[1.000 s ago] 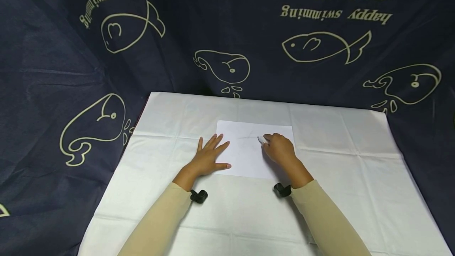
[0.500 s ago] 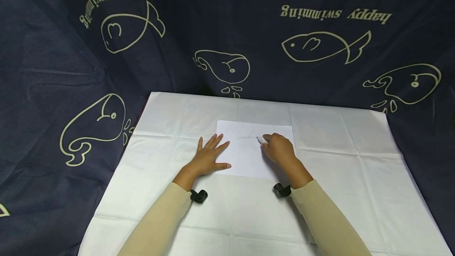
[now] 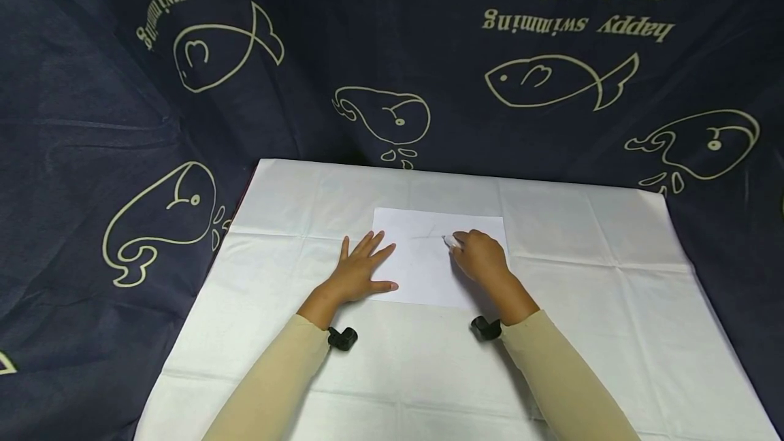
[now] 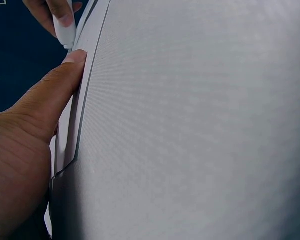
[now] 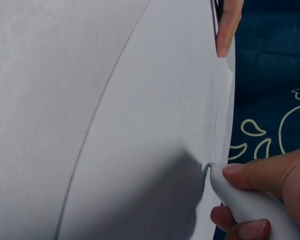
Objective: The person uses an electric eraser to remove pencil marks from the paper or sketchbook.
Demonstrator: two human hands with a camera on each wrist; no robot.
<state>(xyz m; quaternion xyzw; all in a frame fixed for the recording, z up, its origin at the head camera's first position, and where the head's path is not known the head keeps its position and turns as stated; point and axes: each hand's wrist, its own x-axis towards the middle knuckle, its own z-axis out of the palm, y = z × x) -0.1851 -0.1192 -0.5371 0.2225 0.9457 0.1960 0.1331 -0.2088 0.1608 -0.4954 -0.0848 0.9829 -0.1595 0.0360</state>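
Observation:
A white sheet of paper (image 3: 422,274) lies on the cloth-covered table. My left hand (image 3: 354,276) rests on its left side, fingers spread and straight, thumb near the lower edge. On the right, my right hand (image 3: 482,256) pinches a thick white pen-shaped tool (image 3: 452,241) between thumb and fingers. Its narrow tip meets the paper in the right wrist view, where the tool's smooth white body (image 5: 250,202) shows up close. Left of the tip run faint grey lines (image 3: 424,237). Small dark specks (image 5: 199,102) dot the sheet in the right wrist view.
White creased cloth (image 3: 404,366) covers the table. Behind and to the sides hangs a dark blue curtain (image 3: 453,135) printed with fish, whales and lettering. Black wrist-worn devices (image 3: 343,338) sit at both cuffs of the beige sleeves (image 3: 275,373).
The tool's tip has shifted very slightly left along the faint line since a second ago. My left hand stays where it was.

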